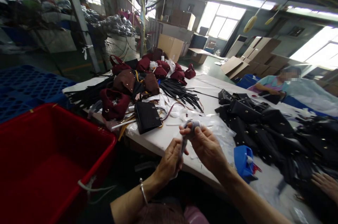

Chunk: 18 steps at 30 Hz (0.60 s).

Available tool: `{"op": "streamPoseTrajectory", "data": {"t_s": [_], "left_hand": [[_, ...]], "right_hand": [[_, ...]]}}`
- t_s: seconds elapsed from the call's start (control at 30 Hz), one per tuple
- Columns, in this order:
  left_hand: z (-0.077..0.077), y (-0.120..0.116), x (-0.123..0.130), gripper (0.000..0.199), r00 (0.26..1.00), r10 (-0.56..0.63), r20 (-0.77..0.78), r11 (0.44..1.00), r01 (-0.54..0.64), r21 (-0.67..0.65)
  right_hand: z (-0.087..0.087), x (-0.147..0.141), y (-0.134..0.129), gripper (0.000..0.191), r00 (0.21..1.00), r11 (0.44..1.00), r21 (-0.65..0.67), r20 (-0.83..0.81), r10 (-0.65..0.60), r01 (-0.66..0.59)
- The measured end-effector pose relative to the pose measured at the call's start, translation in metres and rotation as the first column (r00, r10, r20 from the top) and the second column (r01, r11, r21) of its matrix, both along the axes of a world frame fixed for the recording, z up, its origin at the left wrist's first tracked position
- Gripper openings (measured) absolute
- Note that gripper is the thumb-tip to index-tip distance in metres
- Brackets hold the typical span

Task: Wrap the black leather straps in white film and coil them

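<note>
A greyish strap (195, 125), perhaps wrapped in thin plastic, runs between my two hands above the table edge. Its upper end curls into a loop in the fingers of my right hand (207, 144), which pinch it. Lower down, my left hand (170, 159) is closed around the strap's hanging part. A bracelet circles my left wrist. Behind my hands, a small black handbag (148, 116) lies on the white table (169, 129). Clear plastic wrapping (216, 125) is spread just beyond my right hand.
Dark red bags (114, 104), brown bags (124, 81) and black straps (179, 92) pile up at the table's far left. Black bags (266, 118) and a blue container (243, 162) lie right. A red bin (105, 146) stands left. A co-worker (273, 85) sits across; another person's hand (326, 183) shows at right.
</note>
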<state>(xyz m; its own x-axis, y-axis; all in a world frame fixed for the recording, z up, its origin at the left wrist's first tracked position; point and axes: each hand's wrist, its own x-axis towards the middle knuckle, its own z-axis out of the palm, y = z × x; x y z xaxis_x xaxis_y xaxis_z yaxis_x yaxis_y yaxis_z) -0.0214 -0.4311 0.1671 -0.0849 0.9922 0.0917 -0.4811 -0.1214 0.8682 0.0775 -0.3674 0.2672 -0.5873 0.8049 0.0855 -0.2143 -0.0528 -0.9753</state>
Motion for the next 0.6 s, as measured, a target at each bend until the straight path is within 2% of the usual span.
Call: {"op": "streamPoseTrajectory", "data": {"t_s": [0.03, 0.07, 0.1, 0.13, 0.2, 0.23, 0.27, 0.3, 0.33, 0.4, 0.43, 0.47, 0.5, 0.53, 0.6], "left_hand": [[0.002, -0.003, 0.001, 0.046, 1.000, -0.013, -0.019, 1.000, 0.014, 0.020], [0.005, -0.007, -0.002, 0.046, 0.998, -0.040, -0.040, 0.998, 0.042, 0.043], [0.008, -0.010, -0.008, 0.046, 0.994, -0.077, -0.072, 0.995, 0.081, 0.061], [0.012, -0.014, -0.016, 0.044, 0.985, -0.121, -0.122, 0.990, 0.129, 0.064], [0.021, -0.019, -0.038, 0.037, 0.944, -0.194, -0.269, 0.978, 0.206, 0.020], [0.024, -0.021, -0.050, 0.033, 0.914, -0.200, -0.352, 0.978, 0.209, -0.013], [0.026, -0.022, -0.061, 0.030, 0.882, -0.184, -0.433, 0.982, 0.186, -0.040], [0.027, -0.022, -0.072, 0.029, 0.848, -0.152, -0.509, 0.988, 0.144, -0.056], [0.026, -0.021, -0.081, 0.027, 0.815, -0.113, -0.569, 0.994, 0.100, -0.054], [0.021, -0.017, -0.095, 0.021, 0.776, -0.073, -0.627, 0.997, 0.072, -0.027], [0.018, -0.014, -0.098, 0.022, 0.781, -0.072, -0.620, 0.996, 0.085, -0.009], [0.013, -0.010, -0.100, 0.025, 0.800, -0.076, -0.595, 0.994, 0.105, 0.014], [0.009, -0.008, -0.099, 0.030, 0.826, -0.085, -0.557, 0.991, 0.125, 0.035], [0.006, -0.005, -0.097, 0.035, 0.858, -0.102, -0.503, 0.988, 0.146, 0.049], [0.000, -0.003, -0.084, 0.043, 0.922, -0.168, -0.348, 0.979, 0.196, 0.047]], "right_hand": [[0.001, 0.000, 0.005, 0.026, 0.997, 0.988, 0.144, 0.060, -0.055, 0.046], [0.000, 0.002, 0.010, 0.025, 0.985, 0.949, 0.312, 0.146, -0.092, 0.043], [-0.003, 0.005, 0.016, 0.025, 0.961, 0.879, 0.476, 0.250, -0.115, -0.019], [-0.006, 0.008, 0.020, 0.026, 0.924, 0.787, 0.606, 0.357, -0.135, -0.119], [-0.015, 0.016, 0.026, 0.030, 0.827, 0.608, 0.718, 0.536, -0.170, -0.340], [-0.020, 0.019, 0.025, 0.033, 0.779, 0.554, 0.717, 0.600, -0.182, -0.423], [-0.024, 0.022, 0.022, 0.035, 0.732, 0.534, 0.694, 0.655, -0.188, -0.484], [-0.027, 0.023, 0.018, 0.037, 0.685, 0.545, 0.650, 0.706, -0.178, -0.529], [-0.029, 0.023, 0.011, 0.039, 0.637, 0.584, 0.579, 0.759, -0.132, -0.569], [-0.030, 0.019, -0.004, 0.045, 0.572, 0.712, 0.367, 0.818, 0.060, -0.599], [-0.028, 0.015, -0.011, 0.047, 0.579, 0.781, 0.236, 0.793, 0.190, -0.578], [-0.026, 0.011, -0.017, 0.049, 0.622, 0.839, 0.098, 0.717, 0.314, -0.535], [-0.023, 0.005, -0.022, 0.050, 0.689, 0.874, -0.039, 0.599, 0.409, -0.485], [-0.019, -0.001, -0.026, 0.050, 0.764, 0.886, -0.158, 0.456, 0.457, -0.435], [-0.009, -0.013, -0.029, 0.047, 0.878, 0.879, -0.316, 0.206, 0.432, -0.358]]}}
